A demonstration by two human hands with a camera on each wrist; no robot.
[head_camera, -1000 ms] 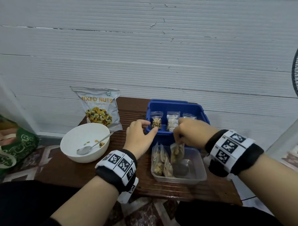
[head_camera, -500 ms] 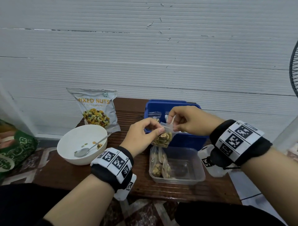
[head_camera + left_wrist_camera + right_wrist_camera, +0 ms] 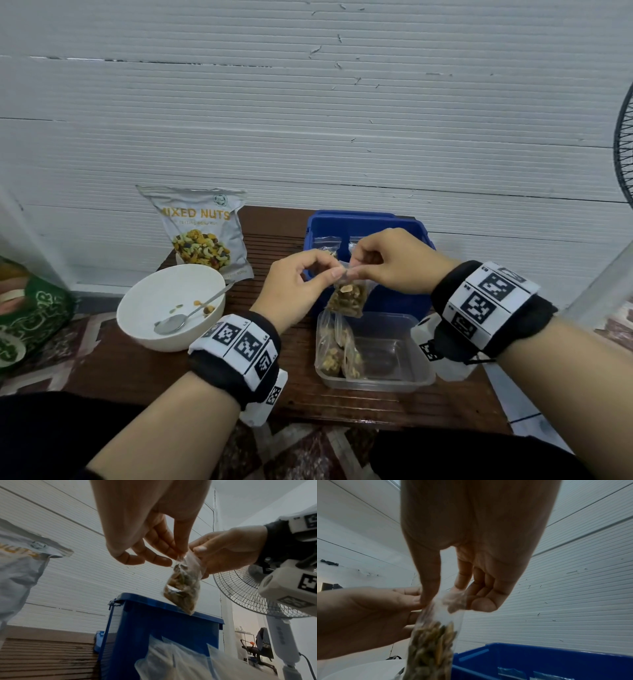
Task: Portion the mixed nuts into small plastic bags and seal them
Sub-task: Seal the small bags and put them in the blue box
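Bare forearms; each wrist wears a black band with white panels of square black-and-white markers, and a white camera housing tagged alike hangs beneath.

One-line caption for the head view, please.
Both hands, left hand and right hand, pinch a small clear nut-filled plastic bag above the clear plastic tub.

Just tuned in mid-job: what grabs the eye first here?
Both hands, left hand and right hand, pinch the top of a small nut-filled bag in mid-air, above the clear tub. Behind it stands a blue bin; at left, a MIXED NUTS pouch behind a white bowl.
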